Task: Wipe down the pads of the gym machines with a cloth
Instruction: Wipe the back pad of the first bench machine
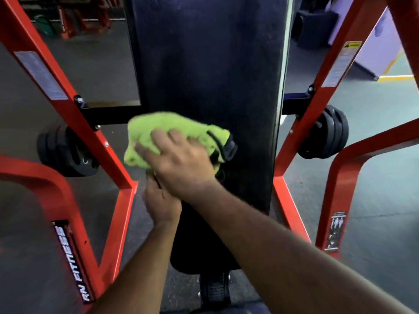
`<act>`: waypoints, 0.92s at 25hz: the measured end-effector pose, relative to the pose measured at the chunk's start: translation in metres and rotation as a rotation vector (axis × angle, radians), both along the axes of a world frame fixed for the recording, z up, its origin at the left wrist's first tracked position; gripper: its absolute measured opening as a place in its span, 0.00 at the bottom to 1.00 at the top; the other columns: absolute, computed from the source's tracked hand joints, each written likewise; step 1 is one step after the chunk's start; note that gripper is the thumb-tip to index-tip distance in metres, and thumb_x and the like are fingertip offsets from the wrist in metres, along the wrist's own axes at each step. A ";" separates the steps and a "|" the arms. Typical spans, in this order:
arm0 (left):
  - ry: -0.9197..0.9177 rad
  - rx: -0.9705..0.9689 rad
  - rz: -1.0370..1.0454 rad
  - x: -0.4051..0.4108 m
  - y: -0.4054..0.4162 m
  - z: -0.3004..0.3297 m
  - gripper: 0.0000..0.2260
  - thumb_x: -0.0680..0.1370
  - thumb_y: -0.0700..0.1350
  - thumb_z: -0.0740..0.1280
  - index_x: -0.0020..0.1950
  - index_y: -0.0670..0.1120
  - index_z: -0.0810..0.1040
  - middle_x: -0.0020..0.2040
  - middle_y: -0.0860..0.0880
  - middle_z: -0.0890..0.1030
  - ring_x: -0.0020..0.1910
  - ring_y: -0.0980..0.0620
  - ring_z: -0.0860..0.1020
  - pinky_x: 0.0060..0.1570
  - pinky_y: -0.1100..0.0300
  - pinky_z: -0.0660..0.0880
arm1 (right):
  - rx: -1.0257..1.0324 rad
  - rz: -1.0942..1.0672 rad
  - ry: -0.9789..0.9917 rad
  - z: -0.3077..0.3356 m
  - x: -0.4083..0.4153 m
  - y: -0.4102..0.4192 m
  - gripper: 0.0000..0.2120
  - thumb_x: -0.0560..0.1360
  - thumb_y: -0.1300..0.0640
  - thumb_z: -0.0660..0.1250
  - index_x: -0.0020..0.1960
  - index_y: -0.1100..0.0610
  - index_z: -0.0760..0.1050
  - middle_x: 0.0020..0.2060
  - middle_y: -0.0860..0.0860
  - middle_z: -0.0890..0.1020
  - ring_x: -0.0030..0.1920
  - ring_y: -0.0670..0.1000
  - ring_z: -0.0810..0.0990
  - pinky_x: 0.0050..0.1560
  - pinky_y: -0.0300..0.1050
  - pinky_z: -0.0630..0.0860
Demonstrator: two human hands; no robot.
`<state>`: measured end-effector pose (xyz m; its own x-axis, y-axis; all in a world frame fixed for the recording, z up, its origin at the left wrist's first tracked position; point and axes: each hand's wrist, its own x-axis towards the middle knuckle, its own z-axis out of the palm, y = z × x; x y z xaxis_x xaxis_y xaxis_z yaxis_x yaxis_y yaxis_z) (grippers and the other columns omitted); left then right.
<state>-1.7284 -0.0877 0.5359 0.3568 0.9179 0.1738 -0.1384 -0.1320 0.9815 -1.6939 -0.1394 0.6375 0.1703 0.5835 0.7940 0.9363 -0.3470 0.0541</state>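
The cloth (pixel 167 132) is looking like soft, fuzzy terry in bright green, matt and nubbly. The long pad (pixel 208 64) under it is showing as black vinyl, smooth with a dull sheen and faint smeary streaks. The frame (pixel 95 137) is gleaming as painted metal, glossy red, with slick paper-like stickers (pixel 40 75) on its bars. The weight plates (pixel 326 134) are appearing matt black, rubbery or cast. The floor (pixel 374 155) is looking dull grey and slightly rough.
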 end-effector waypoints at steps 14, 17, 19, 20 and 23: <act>0.265 0.081 0.033 -0.031 -0.010 -0.023 0.29 0.78 0.62 0.56 0.69 0.42 0.73 0.65 0.46 0.78 0.65 0.57 0.74 0.64 0.65 0.67 | 0.337 -0.414 0.435 0.069 0.043 -0.027 0.37 0.65 0.69 0.63 0.71 0.45 0.72 0.51 0.53 0.75 0.43 0.53 0.75 0.31 0.47 0.71; 0.219 0.040 -0.043 -0.033 -0.009 -0.023 0.26 0.80 0.57 0.57 0.71 0.42 0.71 0.62 0.56 0.73 0.58 0.78 0.68 0.58 0.80 0.61 | 0.022 -0.250 0.168 0.034 0.008 0.001 0.28 0.72 0.59 0.57 0.70 0.43 0.73 0.50 0.51 0.78 0.44 0.54 0.76 0.29 0.46 0.68; 0.222 0.046 -0.068 -0.037 -0.007 -0.029 0.23 0.80 0.56 0.58 0.71 0.45 0.71 0.65 0.55 0.75 0.63 0.66 0.72 0.63 0.72 0.65 | -0.074 -0.133 0.067 -0.001 0.002 -0.008 0.23 0.74 0.55 0.60 0.68 0.46 0.76 0.48 0.52 0.80 0.42 0.55 0.77 0.30 0.48 0.73; 0.224 0.050 -0.080 -0.038 -0.005 -0.036 0.21 0.80 0.52 0.59 0.70 0.46 0.71 0.65 0.51 0.77 0.65 0.55 0.75 0.64 0.64 0.69 | -0.116 -0.079 0.029 -0.021 -0.002 -0.018 0.21 0.75 0.54 0.62 0.67 0.47 0.76 0.47 0.52 0.80 0.41 0.56 0.77 0.31 0.49 0.74; 0.245 0.029 -0.130 -0.043 -0.008 -0.043 0.19 0.78 0.41 0.60 0.68 0.39 0.72 0.62 0.39 0.79 0.62 0.43 0.79 0.59 0.56 0.73 | -0.246 -0.017 0.021 -0.072 -0.011 -0.067 0.20 0.77 0.53 0.60 0.68 0.46 0.76 0.45 0.51 0.77 0.40 0.55 0.76 0.31 0.50 0.75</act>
<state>-1.7717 -0.0957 0.4925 0.5061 0.8574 0.0936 0.0846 -0.1574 0.9839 -1.7049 -0.2066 0.5657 0.1969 0.7556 0.6247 0.9323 -0.3415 0.1192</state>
